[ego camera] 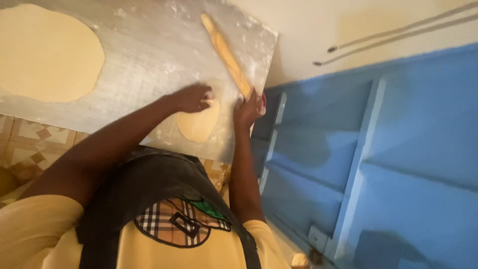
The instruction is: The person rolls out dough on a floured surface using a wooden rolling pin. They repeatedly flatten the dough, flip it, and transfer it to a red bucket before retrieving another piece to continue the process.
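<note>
A small round of pale dough [198, 124] lies near the front edge of a floured metal worktop [149, 65]. My left hand [193, 97] rests on the dough's far edge, fingers bent against it. My right hand [250, 108] grips the near end of a wooden rolling pin [226, 54], which lies slanted across the worktop's right side.
A large flat sheet of rolled dough [45, 52] covers the worktop's far left. Patterned floor tiles [30, 147] show below the worktop. A blue panelled wall or door [388, 159] stands close on the right. I wear a yellow shirt and dark apron [149, 199].
</note>
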